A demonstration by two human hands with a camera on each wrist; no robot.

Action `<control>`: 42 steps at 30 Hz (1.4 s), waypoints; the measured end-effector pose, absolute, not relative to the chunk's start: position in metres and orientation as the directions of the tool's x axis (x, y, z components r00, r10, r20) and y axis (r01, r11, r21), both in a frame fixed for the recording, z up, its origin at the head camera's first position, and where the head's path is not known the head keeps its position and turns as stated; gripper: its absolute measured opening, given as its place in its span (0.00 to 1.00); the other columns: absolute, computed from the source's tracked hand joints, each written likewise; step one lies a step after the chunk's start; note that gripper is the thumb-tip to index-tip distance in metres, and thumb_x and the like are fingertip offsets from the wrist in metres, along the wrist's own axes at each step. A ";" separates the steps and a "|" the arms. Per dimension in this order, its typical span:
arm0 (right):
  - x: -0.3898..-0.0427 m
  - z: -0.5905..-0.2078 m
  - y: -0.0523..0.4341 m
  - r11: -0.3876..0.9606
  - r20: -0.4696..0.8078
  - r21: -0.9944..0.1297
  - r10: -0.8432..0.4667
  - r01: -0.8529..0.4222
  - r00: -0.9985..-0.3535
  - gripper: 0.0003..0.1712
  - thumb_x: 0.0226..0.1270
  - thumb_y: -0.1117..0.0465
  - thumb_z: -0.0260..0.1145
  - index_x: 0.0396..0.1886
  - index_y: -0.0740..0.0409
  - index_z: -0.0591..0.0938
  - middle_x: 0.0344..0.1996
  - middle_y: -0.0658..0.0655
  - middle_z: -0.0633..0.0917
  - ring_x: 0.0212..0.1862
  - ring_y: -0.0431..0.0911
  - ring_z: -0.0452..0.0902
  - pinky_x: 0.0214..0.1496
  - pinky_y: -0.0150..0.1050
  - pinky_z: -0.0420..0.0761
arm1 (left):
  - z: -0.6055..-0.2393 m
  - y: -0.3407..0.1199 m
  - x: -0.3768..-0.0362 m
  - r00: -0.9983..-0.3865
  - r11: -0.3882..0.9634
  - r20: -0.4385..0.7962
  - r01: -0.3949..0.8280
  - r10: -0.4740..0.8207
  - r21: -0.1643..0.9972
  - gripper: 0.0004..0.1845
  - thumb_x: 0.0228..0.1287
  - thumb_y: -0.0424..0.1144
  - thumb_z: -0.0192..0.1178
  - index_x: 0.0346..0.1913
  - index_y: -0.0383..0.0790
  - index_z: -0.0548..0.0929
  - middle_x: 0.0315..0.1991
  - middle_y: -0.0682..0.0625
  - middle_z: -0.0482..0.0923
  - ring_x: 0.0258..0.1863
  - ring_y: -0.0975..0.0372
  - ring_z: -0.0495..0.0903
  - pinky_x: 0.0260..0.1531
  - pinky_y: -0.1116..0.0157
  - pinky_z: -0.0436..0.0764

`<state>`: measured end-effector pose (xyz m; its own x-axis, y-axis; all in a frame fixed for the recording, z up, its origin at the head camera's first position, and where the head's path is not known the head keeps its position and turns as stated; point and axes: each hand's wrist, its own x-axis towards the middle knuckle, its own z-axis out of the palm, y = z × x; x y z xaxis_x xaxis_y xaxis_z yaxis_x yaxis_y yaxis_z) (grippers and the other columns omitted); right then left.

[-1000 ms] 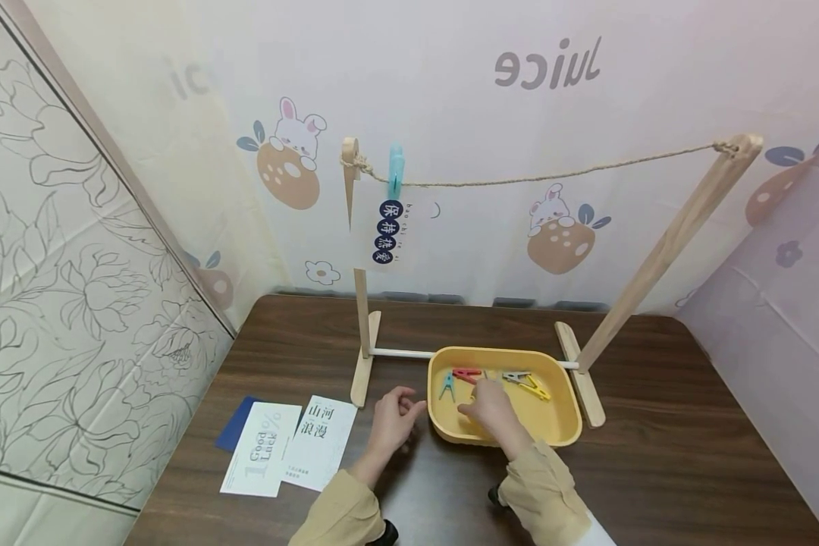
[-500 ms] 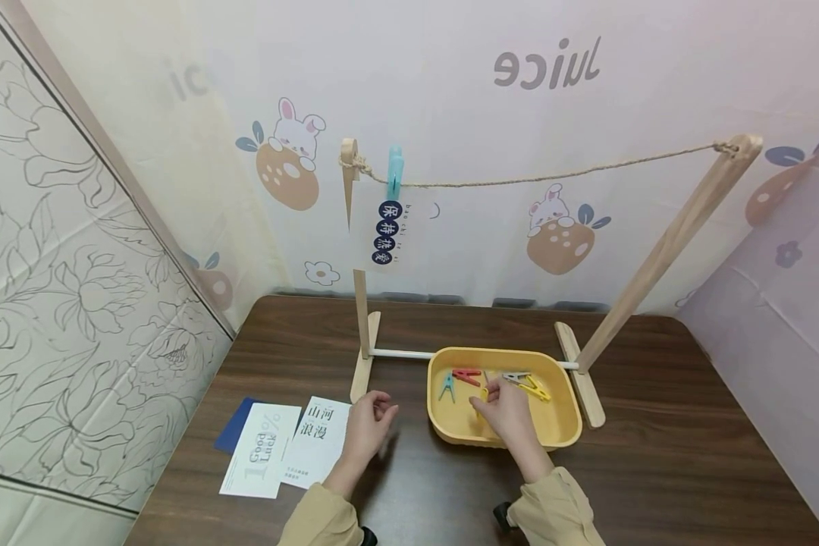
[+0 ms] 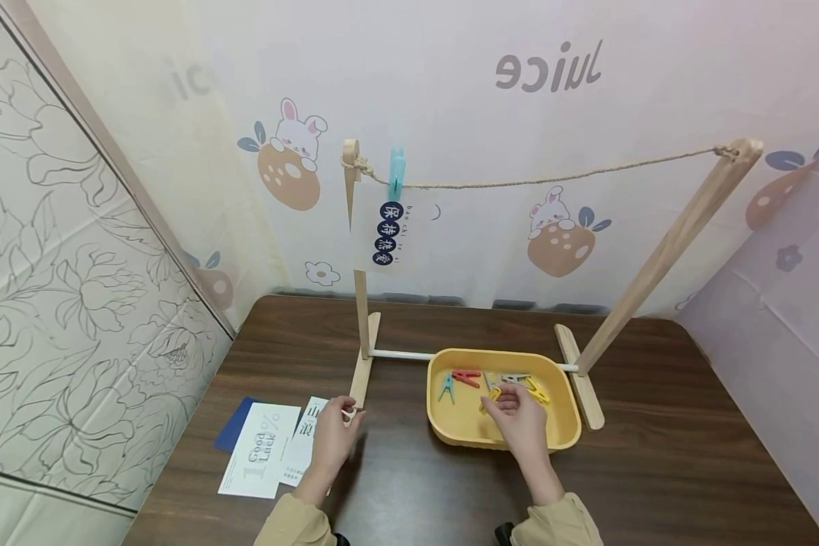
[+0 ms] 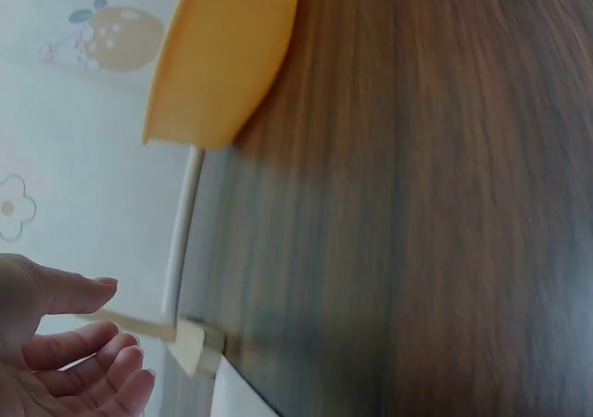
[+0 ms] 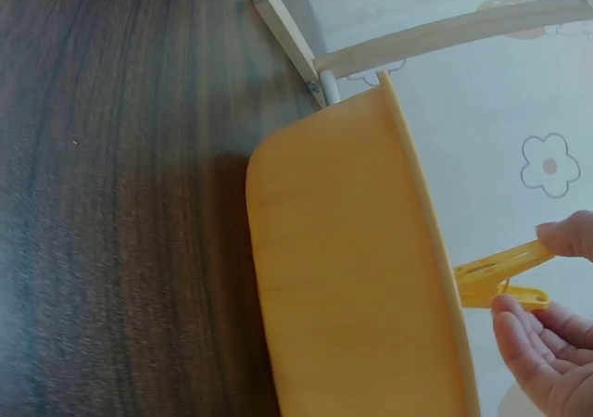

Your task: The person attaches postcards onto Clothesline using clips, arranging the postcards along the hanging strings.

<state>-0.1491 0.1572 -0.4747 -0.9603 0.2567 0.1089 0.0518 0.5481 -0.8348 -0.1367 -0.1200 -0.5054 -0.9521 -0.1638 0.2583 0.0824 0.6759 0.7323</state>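
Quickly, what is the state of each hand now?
Left hand: open, holds nothing, fingers over a white card.
Right hand: pinches a yellow clothespin above the yellow tray.

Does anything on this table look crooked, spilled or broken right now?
Nothing spilled or broken. The only untidy spot is the printed paper cards at the dark wooden table's left edge, overlapping at slightly different angles on a blue card.

Counting it up: 1 yellow tray (image 3: pixel 450 432) with about 5 pegs (image 3: pixel 465 376), 1 teal peg (image 3: pixel 396 171) up on the string, 3 cards (image 3: pixel 255 449) on the tabletop, 2 hands (image 3: pixel 331 440).
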 end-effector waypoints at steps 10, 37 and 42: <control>-0.140 -0.480 0.161 0.386 0.094 -0.921 0.333 0.044 -0.938 0.19 0.48 0.61 0.71 0.36 0.68 0.77 0.28 0.60 0.80 0.28 0.36 0.75 0.29 0.23 0.73 | -0.516 -0.148 -0.132 -0.960 0.751 0.183 -0.039 -0.211 0.659 0.14 0.45 0.29 0.66 0.35 0.26 0.77 0.28 0.42 0.74 0.26 0.55 0.74 0.26 0.61 0.73; -0.168 -0.595 0.199 0.229 0.101 -0.973 0.443 0.004 -0.891 0.23 0.40 0.43 0.72 0.33 0.50 0.78 0.27 0.52 0.80 0.28 0.43 0.79 0.26 0.31 0.77 | -0.534 -0.173 -0.127 -0.949 0.833 0.036 -0.258 -0.315 0.490 0.36 0.30 0.42 0.75 0.38 0.16 0.72 0.31 0.35 0.64 0.29 0.50 0.65 0.27 0.57 0.67; -0.167 -0.596 0.201 0.220 0.083 -0.975 0.449 0.020 -0.890 0.24 0.40 0.43 0.72 0.33 0.51 0.78 0.28 0.52 0.80 0.28 0.43 0.79 0.26 0.31 0.77 | -0.532 -0.172 -0.128 -0.945 0.838 0.042 -0.268 -0.325 0.475 0.35 0.26 0.41 0.77 0.34 0.18 0.71 0.26 0.38 0.63 0.27 0.51 0.64 0.25 0.57 0.66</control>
<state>-0.1667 0.2008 -0.5959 -0.8898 0.4488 0.0830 0.0199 0.2197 -0.9754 -0.1285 -0.1720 -0.5324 -0.9448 -0.3251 0.0415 -0.2676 0.8383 0.4750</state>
